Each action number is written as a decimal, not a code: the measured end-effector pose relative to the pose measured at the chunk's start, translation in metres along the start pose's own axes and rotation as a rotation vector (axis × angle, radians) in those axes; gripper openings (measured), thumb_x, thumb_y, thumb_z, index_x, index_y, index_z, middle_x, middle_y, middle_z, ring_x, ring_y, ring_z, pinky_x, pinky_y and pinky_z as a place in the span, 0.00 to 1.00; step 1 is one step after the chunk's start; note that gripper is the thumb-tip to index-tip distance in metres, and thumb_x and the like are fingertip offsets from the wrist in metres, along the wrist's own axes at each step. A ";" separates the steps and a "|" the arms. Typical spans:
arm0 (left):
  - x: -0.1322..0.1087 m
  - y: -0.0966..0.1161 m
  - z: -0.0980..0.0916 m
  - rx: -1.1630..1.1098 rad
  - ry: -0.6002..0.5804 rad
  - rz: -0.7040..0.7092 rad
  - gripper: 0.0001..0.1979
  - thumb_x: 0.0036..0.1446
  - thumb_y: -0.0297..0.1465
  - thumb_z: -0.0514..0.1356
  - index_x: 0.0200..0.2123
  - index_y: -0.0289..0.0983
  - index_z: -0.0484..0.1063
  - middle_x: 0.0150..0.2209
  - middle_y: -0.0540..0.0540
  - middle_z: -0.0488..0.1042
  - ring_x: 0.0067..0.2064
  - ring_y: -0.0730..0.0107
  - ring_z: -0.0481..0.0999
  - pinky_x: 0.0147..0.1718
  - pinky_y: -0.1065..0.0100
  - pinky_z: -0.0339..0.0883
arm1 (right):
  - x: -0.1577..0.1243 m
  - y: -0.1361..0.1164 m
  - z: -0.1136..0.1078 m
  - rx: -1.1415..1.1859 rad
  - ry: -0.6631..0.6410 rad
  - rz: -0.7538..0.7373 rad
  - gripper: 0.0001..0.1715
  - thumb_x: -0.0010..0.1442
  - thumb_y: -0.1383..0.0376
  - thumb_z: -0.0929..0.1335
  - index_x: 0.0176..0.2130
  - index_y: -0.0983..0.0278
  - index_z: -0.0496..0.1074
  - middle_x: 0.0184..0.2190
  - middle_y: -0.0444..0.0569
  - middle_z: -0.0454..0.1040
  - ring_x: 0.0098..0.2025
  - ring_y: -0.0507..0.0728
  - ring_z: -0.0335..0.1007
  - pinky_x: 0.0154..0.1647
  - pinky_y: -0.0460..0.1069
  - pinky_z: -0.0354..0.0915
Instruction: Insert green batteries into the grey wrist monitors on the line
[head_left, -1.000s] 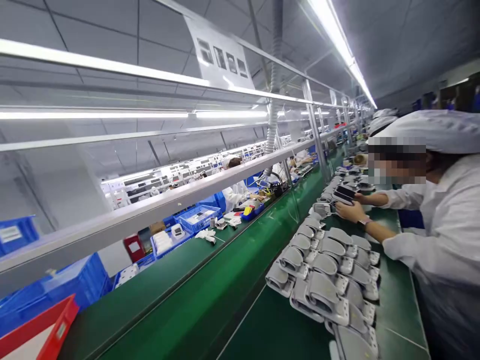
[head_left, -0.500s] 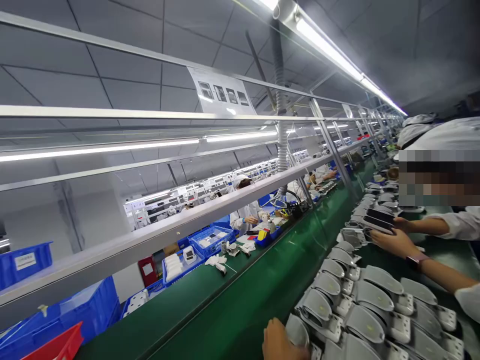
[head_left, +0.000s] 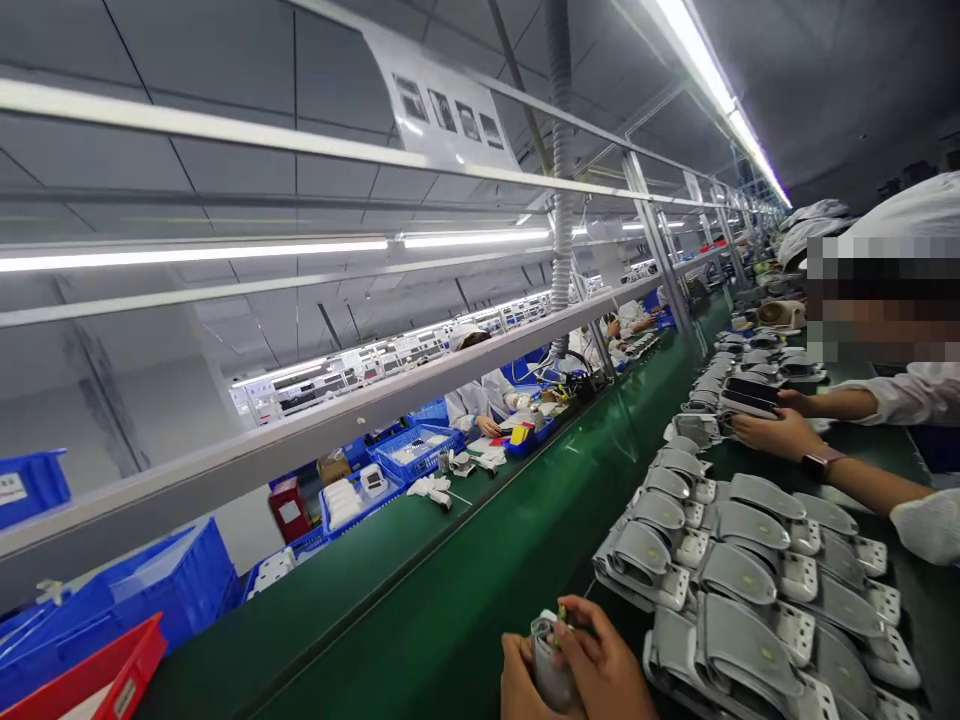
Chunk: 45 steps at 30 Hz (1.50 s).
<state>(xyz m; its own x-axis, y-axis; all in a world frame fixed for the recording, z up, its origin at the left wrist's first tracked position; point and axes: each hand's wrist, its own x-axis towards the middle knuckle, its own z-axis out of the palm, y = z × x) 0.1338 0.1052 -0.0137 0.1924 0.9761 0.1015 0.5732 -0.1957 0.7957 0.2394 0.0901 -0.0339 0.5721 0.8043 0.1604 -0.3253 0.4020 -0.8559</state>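
Note:
At the bottom of the head view, my left hand (head_left: 517, 678) is wrapped round a rolled grey wrist cuff (head_left: 551, 672), holding it roughly upright. My right hand (head_left: 606, 665) closes on the same cuff from the right, fingers bent over its top end. A small yellowish bit shows by those fingertips; I cannot tell what it is. Just right of my hands, several grey cuffs with white plastic units (head_left: 739, 575) lie in rows, their curved flaps upward. The underside of the held cuff is hidden by my fingers.
A co-worker's hands (head_left: 780, 430) hold a dark-faced piece at the right. A green conveyor belt (head_left: 480, 590) runs diagonally away. Blue bins (head_left: 172, 590) and a red bin (head_left: 112, 670) stand at left. A metal rail (head_left: 360, 425) crosses above the belt.
One hand was at the near end of the cuff rows; now both my hands hold a cuff, left of the rows. The view has shifted slightly downward.

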 end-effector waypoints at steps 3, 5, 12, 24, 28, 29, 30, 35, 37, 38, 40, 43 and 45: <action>0.008 -0.014 -0.002 -0.347 -0.027 0.016 0.45 0.32 0.41 0.77 0.55 0.39 0.65 0.48 0.38 0.77 0.47 0.50 0.80 0.48 0.59 0.75 | -0.007 -0.015 -0.005 0.029 0.021 0.035 0.33 0.51 0.42 0.78 0.47 0.60 0.74 0.39 0.51 0.83 0.39 0.63 0.84 0.40 0.54 0.81; 0.017 -0.024 -0.010 -0.554 0.014 0.007 0.50 0.28 0.38 0.78 0.57 0.38 0.65 0.53 0.35 0.77 0.51 0.48 0.79 0.51 0.58 0.74 | -0.011 -0.026 -0.004 0.021 0.041 0.019 0.35 0.50 0.41 0.79 0.46 0.61 0.74 0.41 0.52 0.82 0.43 0.63 0.83 0.43 0.54 0.81; 0.026 -0.049 -0.039 -0.792 0.048 -0.059 0.46 0.41 0.48 0.78 0.59 0.35 0.70 0.54 0.34 0.79 0.54 0.47 0.80 0.54 0.56 0.73 | -0.014 -0.032 -0.008 -0.142 0.012 0.050 0.40 0.44 0.39 0.80 0.44 0.62 0.75 0.38 0.52 0.81 0.43 0.63 0.81 0.41 0.56 0.81; 0.025 -0.036 -0.056 -0.531 -0.273 -0.001 0.50 0.48 0.52 0.74 0.67 0.33 0.65 0.61 0.33 0.75 0.61 0.44 0.75 0.61 0.53 0.69 | -0.020 -0.014 -0.020 -0.717 -0.387 -0.170 0.14 0.65 0.53 0.69 0.35 0.60 0.77 0.36 0.48 0.80 0.34 0.57 0.74 0.37 0.52 0.69; 0.025 -0.035 -0.058 -0.486 -0.308 -0.005 0.54 0.48 0.52 0.75 0.70 0.32 0.61 0.67 0.33 0.70 0.66 0.43 0.71 0.65 0.53 0.65 | -0.018 -0.016 -0.021 -0.784 -0.420 -0.259 0.10 0.68 0.60 0.67 0.37 0.60 0.77 0.35 0.48 0.78 0.37 0.58 0.74 0.41 0.53 0.69; 0.024 -0.035 -0.057 -0.480 -0.310 -0.003 0.55 0.48 0.52 0.75 0.71 0.32 0.60 0.66 0.33 0.70 0.66 0.42 0.71 0.65 0.53 0.65 | -0.018 -0.017 -0.021 -0.793 -0.428 -0.264 0.10 0.68 0.61 0.67 0.37 0.60 0.76 0.36 0.48 0.78 0.37 0.58 0.74 0.41 0.53 0.69; 0.025 -0.036 -0.057 -0.474 -0.312 -0.002 0.55 0.48 0.52 0.75 0.71 0.32 0.60 0.66 0.33 0.71 0.66 0.42 0.71 0.65 0.53 0.65 | -0.017 -0.018 -0.021 -0.801 -0.441 -0.264 0.09 0.68 0.61 0.67 0.37 0.60 0.76 0.36 0.48 0.77 0.38 0.58 0.74 0.41 0.53 0.68; 0.025 -0.037 -0.055 -0.461 -0.324 0.002 0.54 0.50 0.52 0.74 0.72 0.34 0.58 0.66 0.33 0.71 0.65 0.43 0.72 0.64 0.53 0.67 | -0.017 -0.021 -0.021 -0.809 -0.481 -0.253 0.09 0.70 0.63 0.65 0.36 0.60 0.71 0.39 0.48 0.71 0.38 0.56 0.72 0.38 0.50 0.69; 0.025 -0.037 -0.055 -0.476 -0.320 0.003 0.52 0.49 0.51 0.74 0.71 0.35 0.61 0.65 0.35 0.72 0.64 0.43 0.73 0.63 0.54 0.68 | -0.018 -0.019 -0.022 -0.822 -0.486 -0.250 0.10 0.71 0.63 0.64 0.35 0.60 0.69 0.40 0.47 0.69 0.36 0.54 0.70 0.37 0.49 0.70; 0.025 -0.038 -0.055 -0.487 -0.319 0.004 0.51 0.49 0.50 0.75 0.70 0.35 0.63 0.64 0.35 0.74 0.63 0.44 0.74 0.63 0.54 0.68 | -0.018 -0.019 -0.022 -0.837 -0.492 -0.253 0.10 0.72 0.63 0.64 0.36 0.60 0.68 0.40 0.47 0.68 0.35 0.53 0.70 0.37 0.49 0.70; 0.025 -0.039 -0.054 -0.504 -0.314 0.006 0.48 0.48 0.48 0.76 0.68 0.36 0.67 0.61 0.37 0.76 0.61 0.44 0.75 0.62 0.54 0.70 | -0.020 -0.017 -0.023 -0.897 -0.514 -0.292 0.09 0.72 0.65 0.64 0.36 0.61 0.68 0.40 0.46 0.67 0.33 0.52 0.68 0.37 0.49 0.70; 0.024 -0.039 -0.052 -0.493 -0.313 0.024 0.45 0.48 0.47 0.76 0.66 0.36 0.70 0.58 0.38 0.78 0.59 0.45 0.76 0.61 0.53 0.70 | -0.022 -0.016 -0.024 -1.102 -0.567 -0.433 0.10 0.72 0.68 0.63 0.37 0.62 0.69 0.41 0.48 0.68 0.35 0.53 0.68 0.39 0.50 0.69; 0.025 -0.037 -0.051 -0.472 -0.312 0.037 0.44 0.49 0.47 0.76 0.65 0.36 0.71 0.57 0.38 0.79 0.58 0.45 0.76 0.60 0.53 0.71 | -0.022 -0.016 -0.023 -1.280 -0.610 -0.517 0.10 0.72 0.69 0.63 0.38 0.62 0.71 0.42 0.51 0.70 0.38 0.55 0.69 0.38 0.50 0.68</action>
<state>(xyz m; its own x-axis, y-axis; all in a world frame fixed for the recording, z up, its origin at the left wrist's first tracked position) 0.0768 0.1417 -0.0108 0.4731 0.8809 0.0104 0.1567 -0.0958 0.9830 0.2494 0.0554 -0.0353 -0.0807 0.8803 0.4676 0.8493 0.3063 -0.4300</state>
